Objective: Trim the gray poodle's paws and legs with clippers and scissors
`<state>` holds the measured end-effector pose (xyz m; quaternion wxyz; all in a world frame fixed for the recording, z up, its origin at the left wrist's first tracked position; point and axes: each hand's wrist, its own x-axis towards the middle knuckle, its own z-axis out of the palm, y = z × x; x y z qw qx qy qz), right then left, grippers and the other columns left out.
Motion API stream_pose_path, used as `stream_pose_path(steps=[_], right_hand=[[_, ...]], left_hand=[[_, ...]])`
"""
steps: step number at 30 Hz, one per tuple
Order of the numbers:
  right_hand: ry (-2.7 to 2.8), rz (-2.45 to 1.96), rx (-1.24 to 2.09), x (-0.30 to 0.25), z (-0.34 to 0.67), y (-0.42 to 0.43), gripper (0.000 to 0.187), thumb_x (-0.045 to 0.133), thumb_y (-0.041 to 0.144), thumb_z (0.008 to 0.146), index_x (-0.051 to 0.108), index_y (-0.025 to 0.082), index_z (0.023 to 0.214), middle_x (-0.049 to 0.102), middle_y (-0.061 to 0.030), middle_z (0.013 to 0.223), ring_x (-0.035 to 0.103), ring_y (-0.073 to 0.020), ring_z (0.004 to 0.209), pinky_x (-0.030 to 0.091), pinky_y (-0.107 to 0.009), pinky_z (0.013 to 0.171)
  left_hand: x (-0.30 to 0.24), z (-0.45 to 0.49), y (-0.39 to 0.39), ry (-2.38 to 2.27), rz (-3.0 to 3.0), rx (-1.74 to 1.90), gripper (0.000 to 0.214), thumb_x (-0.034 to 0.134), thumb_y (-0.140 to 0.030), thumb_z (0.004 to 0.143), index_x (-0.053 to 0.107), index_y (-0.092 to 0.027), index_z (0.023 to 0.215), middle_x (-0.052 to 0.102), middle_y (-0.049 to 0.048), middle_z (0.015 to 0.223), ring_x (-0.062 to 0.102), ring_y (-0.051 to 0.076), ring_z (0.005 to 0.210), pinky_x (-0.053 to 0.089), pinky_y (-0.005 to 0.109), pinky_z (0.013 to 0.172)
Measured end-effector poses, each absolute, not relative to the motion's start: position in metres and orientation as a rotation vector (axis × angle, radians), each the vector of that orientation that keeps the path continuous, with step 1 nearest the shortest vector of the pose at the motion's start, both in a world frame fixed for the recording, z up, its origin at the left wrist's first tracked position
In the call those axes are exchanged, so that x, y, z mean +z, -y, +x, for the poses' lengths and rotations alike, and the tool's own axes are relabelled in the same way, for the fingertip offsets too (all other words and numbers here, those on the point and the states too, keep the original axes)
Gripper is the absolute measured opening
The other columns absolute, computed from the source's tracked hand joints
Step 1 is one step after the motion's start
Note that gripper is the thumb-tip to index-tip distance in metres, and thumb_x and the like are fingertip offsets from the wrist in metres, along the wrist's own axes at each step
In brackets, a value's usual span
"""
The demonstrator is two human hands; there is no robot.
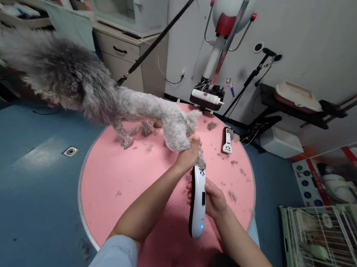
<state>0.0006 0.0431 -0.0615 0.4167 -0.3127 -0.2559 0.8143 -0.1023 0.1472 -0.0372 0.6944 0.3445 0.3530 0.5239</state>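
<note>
Two grips: my left hand (pixel 188 156) clasps the dog's (pixel 147 107) hind leg (pixel 200 159), my right hand's (pixel 215 199) fingers curl round the smooth white clipper (pixel 199 204) at that leg's shaggy end. A sudden kick could cause a nick. Behind the dog, fluffy grey tufts (pixel 211 126) litter the round pink desk (pixel 110 176).

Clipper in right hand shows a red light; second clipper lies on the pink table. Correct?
Not the colour: the light on the clipper in the right hand is blue, as the head view shows. The second clipper does lie on the pink table.
</note>
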Motion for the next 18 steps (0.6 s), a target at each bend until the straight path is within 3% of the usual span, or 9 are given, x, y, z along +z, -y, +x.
stream_pose_path(steps=[8, 14, 18], right_hand=[[0.509, -0.699, 2.102, -0.069, 0.018, -0.031, 0.041, 0.068, 0.045, 0.065, 0.058, 0.020, 0.096, 0.067, -0.0007, 0.071, 0.057, -0.0098, 0.047, 0.044, -0.019, 0.041], [0.651, -0.909, 1.989, -0.063, 0.016, -0.021, 0.035, 0.065, 0.043, 0.072, 0.057, 0.017, 0.094, 0.070, -0.0074, 0.083, 0.064, -0.0146, 0.056, 0.050, -0.024, 0.046], [0.602, -0.937, 1.976, -0.062, 0.007, -0.022, 0.036, 0.066, 0.041, 0.073, 0.055, 0.017, 0.098, 0.071, -0.0078, 0.088, 0.066, -0.0156, 0.060, 0.053, -0.027, 0.052]], left_hand=[[-0.034, -0.117, -0.149, -0.655, 1.086, 1.138, 0.049, 0.055, -0.066, 0.072, 0.042, -0.019, 0.076, 0.046, -0.0062, 0.055, 0.046, 0.007, 0.039, 0.037, 0.019, 0.039], [-0.036, -0.119, -0.151, -0.675, 1.255, 1.037, 0.058, 0.028, -0.075, 0.078, 0.039, -0.019, 0.067, 0.032, -0.0071, 0.051, 0.032, 0.005, 0.036, 0.031, 0.018, 0.036], [-0.041, -0.116, -0.151, -0.703, 1.355, 1.013, 0.065, 0.016, -0.078, 0.077, 0.042, -0.019, 0.067, 0.031, -0.0057, 0.050, 0.031, 0.007, 0.039, 0.027, 0.019, 0.037]])
